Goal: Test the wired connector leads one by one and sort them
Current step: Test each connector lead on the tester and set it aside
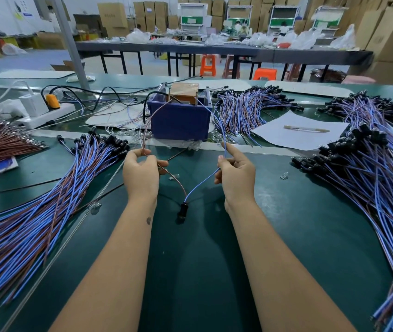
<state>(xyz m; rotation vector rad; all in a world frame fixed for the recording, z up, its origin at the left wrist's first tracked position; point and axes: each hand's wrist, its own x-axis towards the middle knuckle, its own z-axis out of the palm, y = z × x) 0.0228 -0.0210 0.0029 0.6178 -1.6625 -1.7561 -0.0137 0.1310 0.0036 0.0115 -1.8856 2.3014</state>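
Head view: over the near middle of the dark green bench (286,236), both hands hold a single lead, a small black plastic connector (182,210) with one thin brown wire (175,178) and one thin blue wire (202,183). The connector hangs low between the forearms; whether it touches the bench cannot be told. The left hand (140,174) pinches the brown wire near its free end, thumb and fingers curled round it. The right hand (236,174) pinches the blue wire likewise, forefinger raised. Thin test wires of the same two colours run from these pinches back to the blue plastic box (179,121) with a tan block in it, mid-bench.

This looks like the test step itself: each bare end seems pressed against its test wire. The next move calls for reading the result, then laying the lead with a fan of blue-and-brown leads, the left pile (46,212) or right pile (370,188). Which pile takes tested leads cannot be told.
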